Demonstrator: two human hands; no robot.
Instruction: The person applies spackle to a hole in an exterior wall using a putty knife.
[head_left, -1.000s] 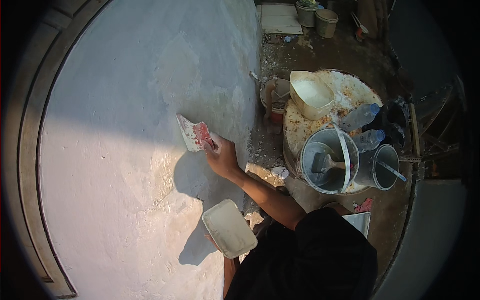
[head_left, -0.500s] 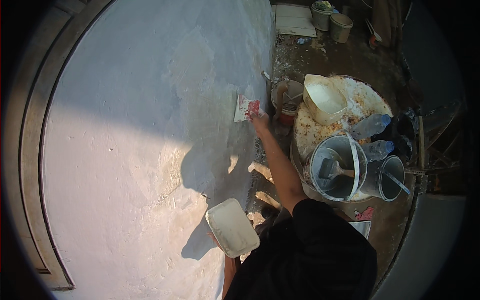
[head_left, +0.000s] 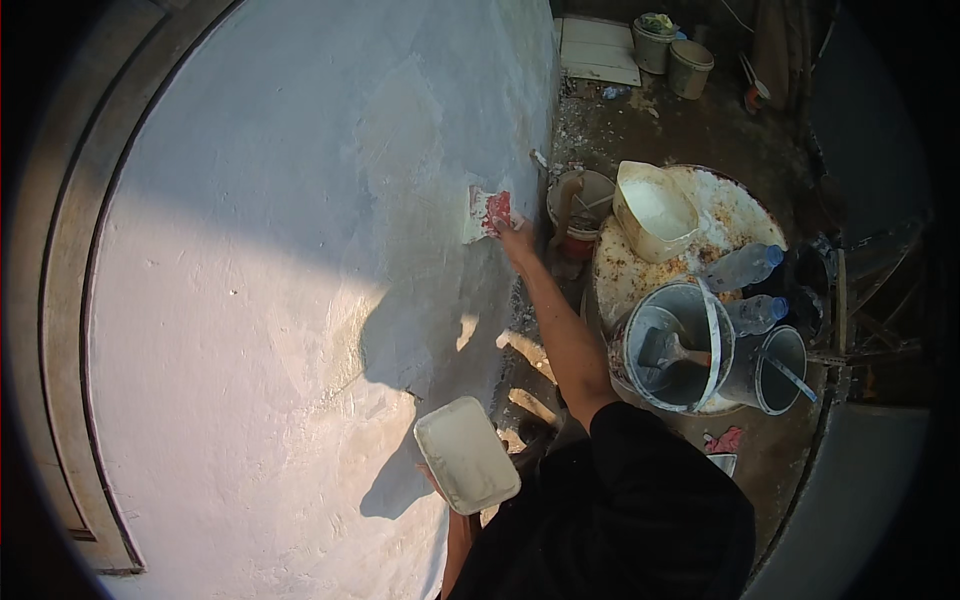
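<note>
My right hand [head_left: 513, 238] is closed on a red-handled putty knife [head_left: 487, 214], its broad blade held against the wall [head_left: 260, 320]. Around the blade the wall is patchy, with damp-looking grey areas next to paler ones. Lower down, my left hand [head_left: 432, 482] grips a white rectangular tub [head_left: 466, 456] from beneath and along its left side. Most of that hand is hidden behind the tub, which seems to hold a whitish paste.
A rusty drum top [head_left: 735, 195] on the right carries a cream container [head_left: 655, 215], a bucket [head_left: 625, 345] with a brush, and two plastic bottles [head_left: 745, 267]. Beside it stand another bucket [head_left: 782, 370] and a pail [head_left: 585, 195]. A door frame [head_left: 65, 300] borders the wall.
The putty knife and my right hand have shifted slightly left on the wall. My left hand keeps the tub in nearly the same place. The whole view has tilted a little.
</note>
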